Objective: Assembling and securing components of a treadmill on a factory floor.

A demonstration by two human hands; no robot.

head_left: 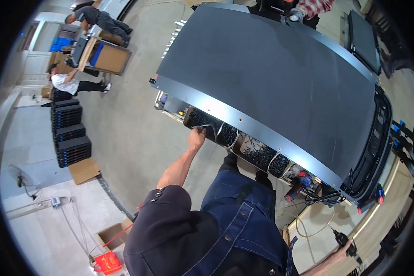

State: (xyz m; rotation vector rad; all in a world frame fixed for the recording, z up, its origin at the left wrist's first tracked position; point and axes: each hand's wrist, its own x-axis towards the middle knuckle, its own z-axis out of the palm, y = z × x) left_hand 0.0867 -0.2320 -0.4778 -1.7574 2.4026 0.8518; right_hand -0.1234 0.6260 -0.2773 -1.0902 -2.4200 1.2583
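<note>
My left hand (197,138) is at the near rim of a dark bin (186,122) of small black screws, its fingers drawn together; whatever is between them is too small to make out. Beside that bin stand more bins holding black screws (257,151), partly under the overhang of a large dark grey panel (262,60) with a shiny metal edge strip (240,120). Out to the lower right, my right hand (344,252) grips a black power screwdriver (347,243), its bit pointing up and left over the pale bench top.
A red and blue power tool (303,179) and coiled black cable (324,198) lie right of the bins. Across the panel, a gloved hand (297,14) of another person rests at its far edge. Two people work at a cart (112,59) far left, near stacked black cases (73,149).
</note>
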